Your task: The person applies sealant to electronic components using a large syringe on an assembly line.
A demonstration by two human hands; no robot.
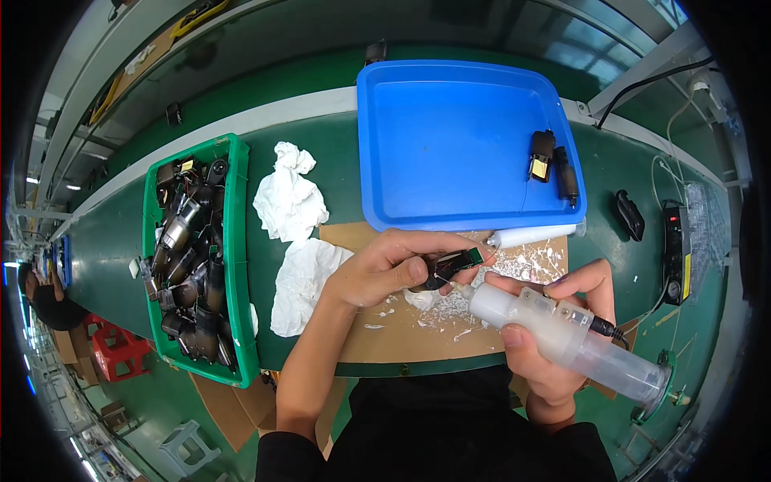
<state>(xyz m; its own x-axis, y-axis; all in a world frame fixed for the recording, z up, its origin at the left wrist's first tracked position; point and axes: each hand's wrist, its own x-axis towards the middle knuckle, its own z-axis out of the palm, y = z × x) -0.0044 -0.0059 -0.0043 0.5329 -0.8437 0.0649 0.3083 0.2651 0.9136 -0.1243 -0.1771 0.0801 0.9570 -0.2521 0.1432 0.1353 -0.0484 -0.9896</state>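
My left hand (377,273) pinches a small black electronic part (454,265) with a green circuit board at its end and thin wires. Around a large translucent dispensing syringe (618,373) are wrapped the fingers of my right hand (536,377). A clamp (554,309) with a black cable sits on the syringe barrel. Its thin nozzle points at the underside of the black part; whether they touch I cannot tell. Below both hands lies a brown cardboard sheet (377,341) spattered with white flakes.
A green crate (241,265) full of dark parts stands left, beside crumpled white tissues (291,201). At the back, a blue tray (458,120) holds two dark parts. A black shell (629,215) and a black box (676,253) with cables lie right. Another person (52,301) is far left.
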